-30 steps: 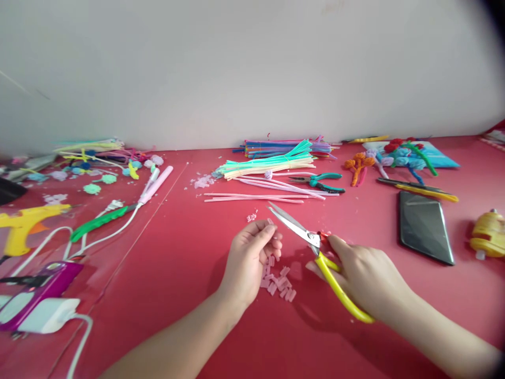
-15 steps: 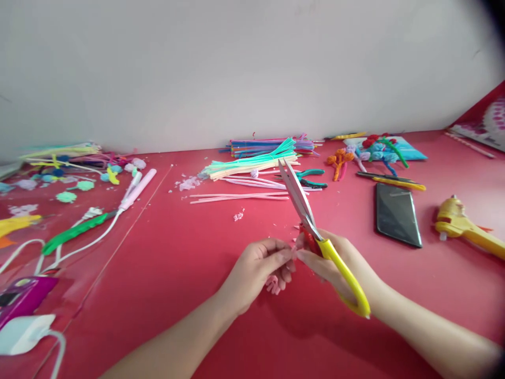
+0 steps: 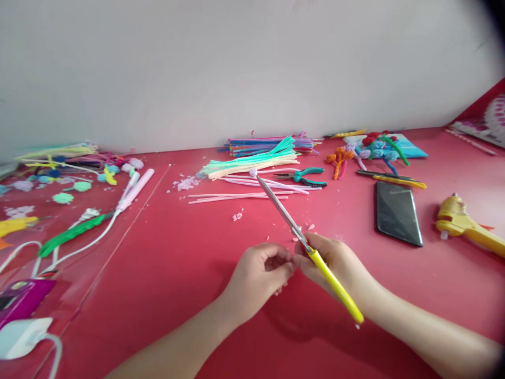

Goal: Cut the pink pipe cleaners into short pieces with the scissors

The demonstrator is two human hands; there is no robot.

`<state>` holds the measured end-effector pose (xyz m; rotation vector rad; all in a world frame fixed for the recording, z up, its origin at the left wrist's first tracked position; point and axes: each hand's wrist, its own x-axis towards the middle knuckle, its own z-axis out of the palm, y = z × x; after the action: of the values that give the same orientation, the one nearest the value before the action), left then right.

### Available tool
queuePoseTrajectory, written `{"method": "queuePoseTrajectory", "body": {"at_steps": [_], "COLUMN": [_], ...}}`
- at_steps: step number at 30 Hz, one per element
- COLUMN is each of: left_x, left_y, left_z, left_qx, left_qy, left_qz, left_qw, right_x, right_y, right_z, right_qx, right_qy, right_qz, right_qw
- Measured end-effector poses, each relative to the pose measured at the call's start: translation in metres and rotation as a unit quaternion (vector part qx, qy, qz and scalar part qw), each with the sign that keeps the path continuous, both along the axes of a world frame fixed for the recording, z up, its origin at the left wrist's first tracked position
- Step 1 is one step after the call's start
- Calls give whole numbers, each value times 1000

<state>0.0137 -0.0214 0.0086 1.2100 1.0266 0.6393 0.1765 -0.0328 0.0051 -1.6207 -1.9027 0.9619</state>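
Observation:
My right hand [image 3: 335,263] grips yellow-handled scissors [image 3: 300,239]; the closed blades point up and to the left over the red table [image 3: 165,263]. My left hand [image 3: 258,276] is closed in a pinch, fingertips meeting the right hand's fingers at the base of the blades. What the pinch holds is too small to make out. A few pink scraps [image 3: 237,216] lie on the table beyond the hands.
Bundles of coloured pipe cleaners [image 3: 256,158] and teal pliers [image 3: 305,176] lie further back. A dark phone [image 3: 396,213] and a yellow glue gun [image 3: 463,223] sit at the right. Cables, a green piece [image 3: 73,231] and craft bits crowd the left side.
The scissors swung from lying low to the right to pointing up-left, blades now shut. My left hand left the pile of pink cut pieces and met the right hand. The view shifted.

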Motion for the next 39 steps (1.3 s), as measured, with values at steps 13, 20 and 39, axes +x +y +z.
{"method": "queuePoseTrajectory", "body": {"at_steps": [13, 20, 39], "left_x": [-10, -11, -13], "left_y": [22, 22, 23], "left_z": [1, -1, -3], "left_qx": [-5, -5, -3], "left_qy": [-188, -206, -234], "left_qz": [241, 253, 244], "left_qw": [952, 945, 941], "right_x": [15, 15, 14], "right_y": [1, 0, -2], "right_z": [-11, -14, -19], "right_qx": [137, 132, 136], "right_qy": [-291, -296, -311], "right_qz": [42, 56, 65], "right_qw": [946, 944, 938]}}
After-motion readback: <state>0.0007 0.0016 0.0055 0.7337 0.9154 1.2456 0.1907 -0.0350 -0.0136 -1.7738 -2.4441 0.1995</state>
